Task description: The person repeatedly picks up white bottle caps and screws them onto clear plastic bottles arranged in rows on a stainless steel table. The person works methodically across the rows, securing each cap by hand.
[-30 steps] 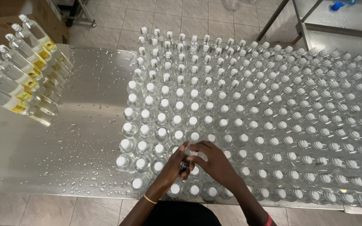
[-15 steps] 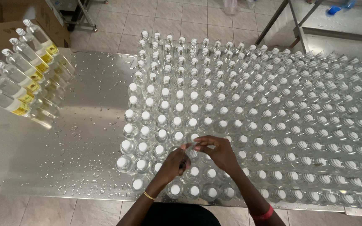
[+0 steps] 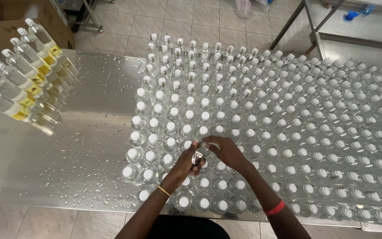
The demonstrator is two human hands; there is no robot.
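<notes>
Several rows of clear bottles with white caps (image 3: 261, 132) stand packed on a wet steel table (image 3: 76, 155). Both my hands meet over one bottle in the near rows. My left hand (image 3: 184, 163), with a thin gold bangle on its wrist, pinches a small shiny clear piece (image 3: 196, 157). My right hand (image 3: 227, 152), with a red band on its wrist, pinches the top of a bottle (image 3: 209, 145) just beyond that piece. What lies under the fingers is hidden.
A row of capped bottles with yellow labels (image 3: 21, 84) lies tilted at the table's left edge, beside a brown cardboard box (image 3: 5, 26). Water drops cover the bare steel on the left. A second steel table (image 3: 359, 31) stands at the far right over a tiled floor.
Both hands have shifted slightly away from me, onto a bottle one row farther in. The fingers stay together over the caps.
</notes>
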